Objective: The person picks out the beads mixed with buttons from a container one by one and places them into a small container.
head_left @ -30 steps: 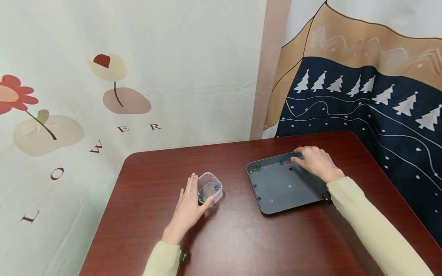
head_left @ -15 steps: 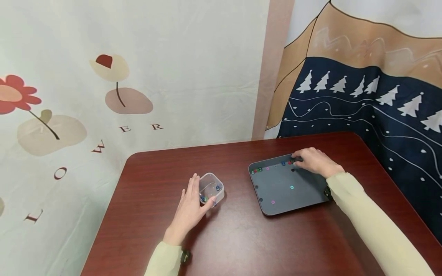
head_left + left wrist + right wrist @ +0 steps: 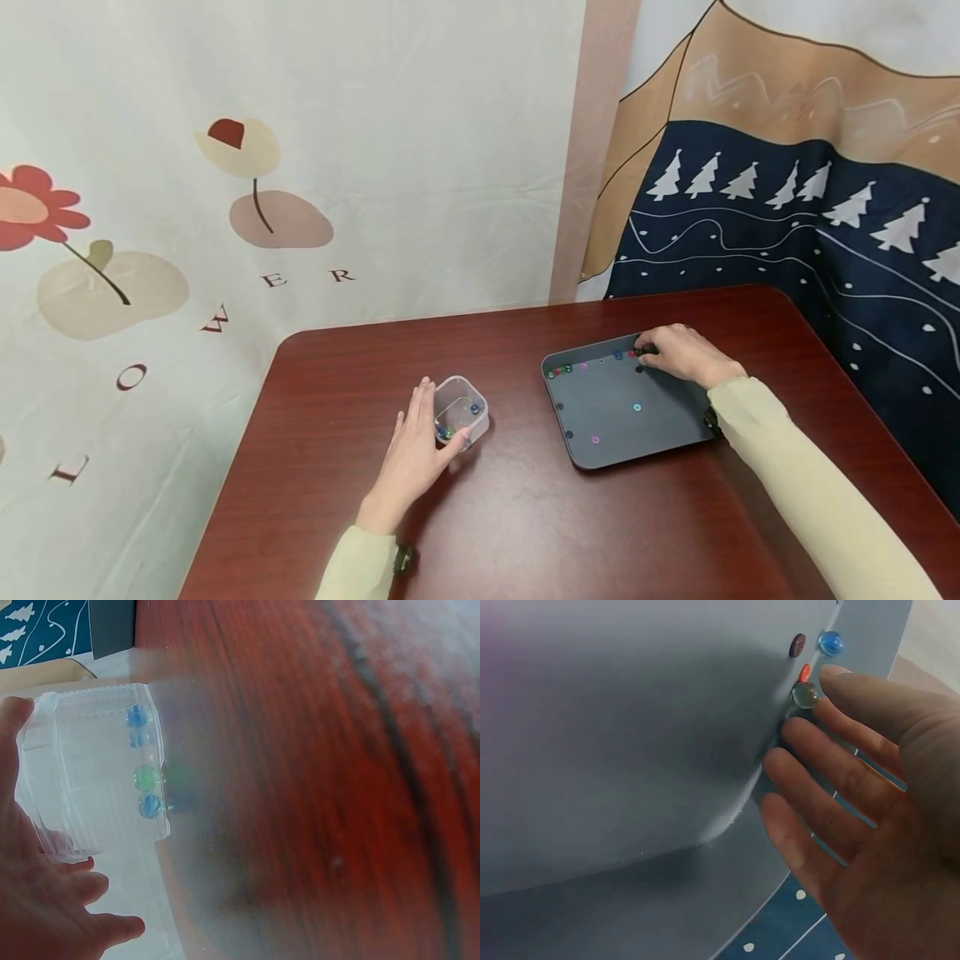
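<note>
My left hand [image 3: 411, 454] holds a clear plastic box [image 3: 482, 423] on the table, fingers along its left side and thumb at its near side. Blue and green marbles [image 3: 145, 778] lie on the box's floor. Over the far right part of a grey tray [image 3: 660, 421], my right hand [image 3: 686, 354] has its thumb and index fingertips right at a clear marble [image 3: 806, 695]; its other fingers are spread along the tray wall. Beside that marble are a small red piece [image 3: 805, 673], a dark brown disc [image 3: 797, 645] and a blue marble [image 3: 830, 643].
The tray also bears a teal ring [image 3: 637, 407], a purple ring [image 3: 596, 440], dark discs along its left wall and a cluster of marbles [image 3: 558, 371] in its far left corner. Printed curtains [image 3: 450, 167] hang behind the reddish-brown table [image 3: 517, 533].
My right thumb and fingers have drawn closer together at the tray's far wall, and the hand sits slightly lower. My left hand and the box have stayed put; the view has shifted slightly.
</note>
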{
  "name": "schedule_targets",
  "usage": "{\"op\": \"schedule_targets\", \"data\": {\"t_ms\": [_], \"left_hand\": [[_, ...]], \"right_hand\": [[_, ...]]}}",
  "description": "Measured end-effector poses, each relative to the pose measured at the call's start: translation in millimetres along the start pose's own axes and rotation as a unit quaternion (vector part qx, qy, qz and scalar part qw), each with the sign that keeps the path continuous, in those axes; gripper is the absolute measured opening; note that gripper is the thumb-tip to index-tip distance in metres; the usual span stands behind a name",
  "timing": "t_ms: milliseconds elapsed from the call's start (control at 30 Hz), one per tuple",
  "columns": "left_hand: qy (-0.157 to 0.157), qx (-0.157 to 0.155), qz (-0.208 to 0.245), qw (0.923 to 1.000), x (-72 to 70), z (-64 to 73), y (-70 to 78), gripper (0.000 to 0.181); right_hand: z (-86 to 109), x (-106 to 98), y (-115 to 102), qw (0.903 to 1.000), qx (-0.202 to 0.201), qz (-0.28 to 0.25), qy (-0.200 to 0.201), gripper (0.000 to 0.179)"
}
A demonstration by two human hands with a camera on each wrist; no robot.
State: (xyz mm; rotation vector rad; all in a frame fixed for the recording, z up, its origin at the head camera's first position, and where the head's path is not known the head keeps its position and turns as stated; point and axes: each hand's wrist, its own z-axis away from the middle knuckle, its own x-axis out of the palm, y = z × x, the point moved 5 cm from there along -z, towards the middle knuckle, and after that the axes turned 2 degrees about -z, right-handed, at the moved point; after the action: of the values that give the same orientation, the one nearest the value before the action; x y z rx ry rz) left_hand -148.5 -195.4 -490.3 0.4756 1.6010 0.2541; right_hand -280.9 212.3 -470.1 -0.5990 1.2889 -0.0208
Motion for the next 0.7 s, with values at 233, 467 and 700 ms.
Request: {"op": "schedule_targets", "data": {"t_ms": [233, 467, 700], "left_hand": [[-0.003, -0.001, -0.004, 1.0000, 0.5, -0.1, -0.1, 0.097], [0.002, 0.000, -0.001, 1.0000, -0.4, -0.2, -0.4, 0.097], [0.001, 0.001, 0.001, 1.0000, 0.5, 0.5, -0.6, 0.096]], "right_hand": [[-1.2, 1.1, -1.3, 1.0000, -0.009, -0.001, -0.001, 0.020], [-2.2, 1.6, -2.4, 0.9998, -0.020, -0.003, -0.003, 0.019], [-0.7, 2.4, -2.4, 0.9997, -0.021, 0.005, -0.005, 0.016]]}}
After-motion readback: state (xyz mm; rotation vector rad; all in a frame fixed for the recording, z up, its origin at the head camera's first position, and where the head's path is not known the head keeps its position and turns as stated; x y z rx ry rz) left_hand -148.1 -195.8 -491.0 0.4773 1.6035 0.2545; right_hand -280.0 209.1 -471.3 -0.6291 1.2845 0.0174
